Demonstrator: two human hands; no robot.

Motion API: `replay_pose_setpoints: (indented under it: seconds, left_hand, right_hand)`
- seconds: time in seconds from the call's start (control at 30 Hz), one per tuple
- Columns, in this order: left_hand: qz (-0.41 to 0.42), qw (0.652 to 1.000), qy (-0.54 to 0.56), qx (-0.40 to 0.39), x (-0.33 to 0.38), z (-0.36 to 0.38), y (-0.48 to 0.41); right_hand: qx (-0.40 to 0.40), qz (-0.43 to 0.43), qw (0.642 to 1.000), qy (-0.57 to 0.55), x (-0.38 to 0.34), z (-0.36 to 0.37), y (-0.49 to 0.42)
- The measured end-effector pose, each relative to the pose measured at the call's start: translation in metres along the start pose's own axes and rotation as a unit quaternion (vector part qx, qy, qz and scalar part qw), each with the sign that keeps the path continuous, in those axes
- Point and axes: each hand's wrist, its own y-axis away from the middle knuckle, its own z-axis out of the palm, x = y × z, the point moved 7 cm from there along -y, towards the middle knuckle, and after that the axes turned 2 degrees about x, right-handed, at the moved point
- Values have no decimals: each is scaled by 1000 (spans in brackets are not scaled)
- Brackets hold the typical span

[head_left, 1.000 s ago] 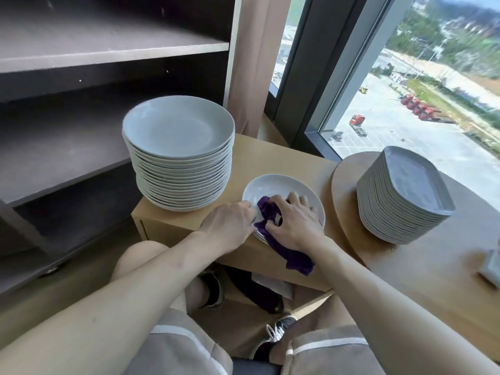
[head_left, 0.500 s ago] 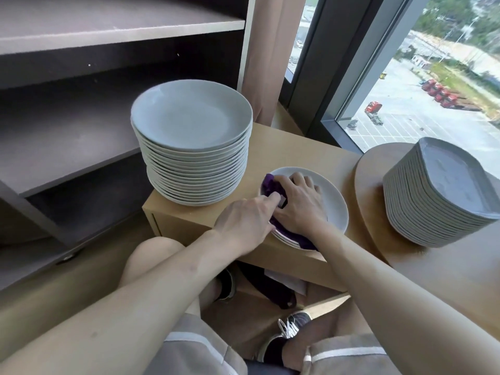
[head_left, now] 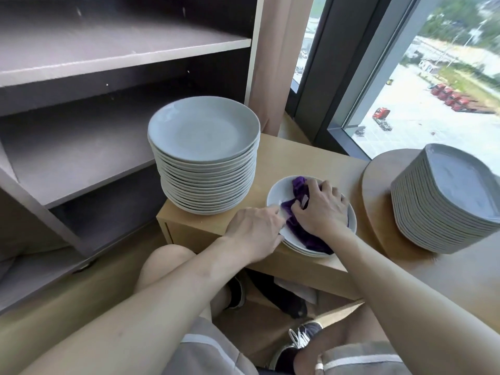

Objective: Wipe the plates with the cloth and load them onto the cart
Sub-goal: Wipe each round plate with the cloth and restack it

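The right hand (head_left: 320, 209) is carrying the purple cloth (head_left: 299, 189) further across the top plate (head_left: 278, 194) than a second ago, sliding from the near edge toward the far-left part of the well. The left hand (head_left: 253, 231) is staying at the near-left rim.

The right fingers (head_left: 328, 189) are curling over the bunched cloth and pressing it flat against the plate. The left fingers are bending round the rim and seem to be pinching it, though their tips are hidden. The plate is lying on a short pile of plates (head_left: 305, 251) at the front edge of the desk (head_left: 297, 158), between the tall stack of round plates (head_left: 205, 158) and the stack of square plates (head_left: 446, 207).

To wipe well, the person is probably best off sweeping in overlapping arcs out to the rim while keeping downward pressure. The left grip needs to be holding firm, since the pile is sitting close to the desk edge and a hard push toward the body could be nudging it off. The shelved unit (head_left: 121, 52) at the left, likely the cart, is waiting empty on the shelves in view.
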Motion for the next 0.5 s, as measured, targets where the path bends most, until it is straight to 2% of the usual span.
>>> replay_pose_setpoints:
  seconds: [0.23, 0.37, 0.5]
  left_hand:
    - [8, 1000, -3, 24, 2, 2, 1]
    - [17, 1000, 6, 15, -2, 7, 1]
    - [17, 1000, 14, 0, -4, 7, 0]
  right_hand:
    - [-131, -60, 990, 3, 12, -3, 21]
    - [-96, -29, 995, -24, 5, -9, 33]
    - [-94, -41, 992, -70, 2, -20, 37]
